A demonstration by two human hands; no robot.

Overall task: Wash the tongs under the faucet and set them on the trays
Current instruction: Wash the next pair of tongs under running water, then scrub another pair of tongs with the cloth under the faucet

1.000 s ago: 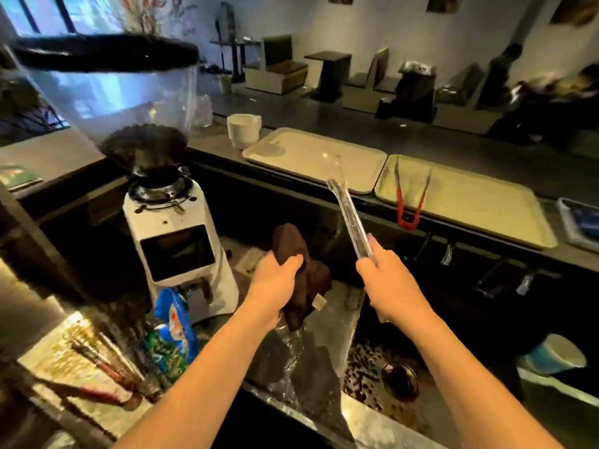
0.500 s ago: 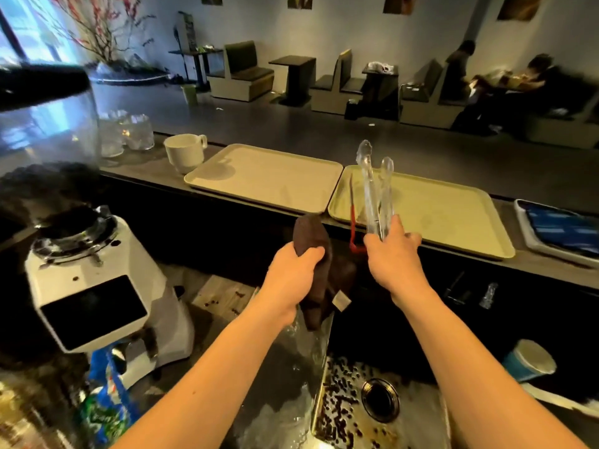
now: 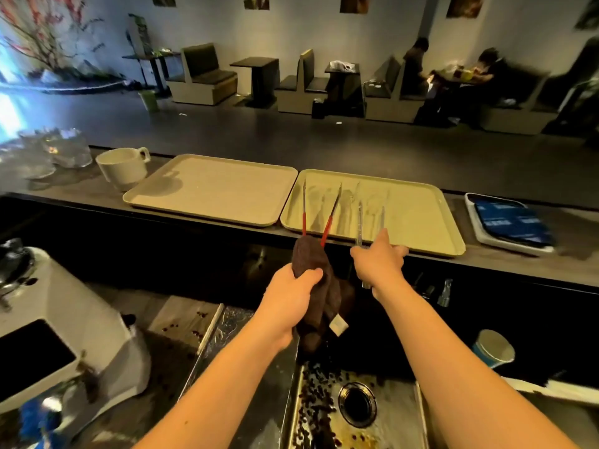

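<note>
Two beige trays lie side by side on the raised counter: the left tray (image 3: 210, 192) is bare, and the right tray (image 3: 418, 215) holds red-handled tongs (image 3: 327, 218). My right hand (image 3: 377, 260) grips clear plastic tongs (image 3: 359, 218) by their hinge end, with the tips reaching over the right tray's near edge beside the red tongs. My left hand (image 3: 293, 293) squeezes a dark brown cloth (image 3: 321, 280) above the sink (image 3: 382, 422). The cloth hides the red tongs' near end. No faucet is in view.
A white cup (image 3: 121, 166) and glassware (image 3: 48, 153) stand left of the trays. A white coffee grinder (image 3: 61, 325) sits at lower left. Coffee beans litter the sink around the drain (image 3: 356, 405). A blue-and-white paper cup (image 3: 492, 350) and a white dish with blue packets (image 3: 509, 222) are at right.
My right hand has carried the clear tongs forward and lowered them from upright towards the right tray. My left hand has kept hold of the cloth. The view has shifted right.
</note>
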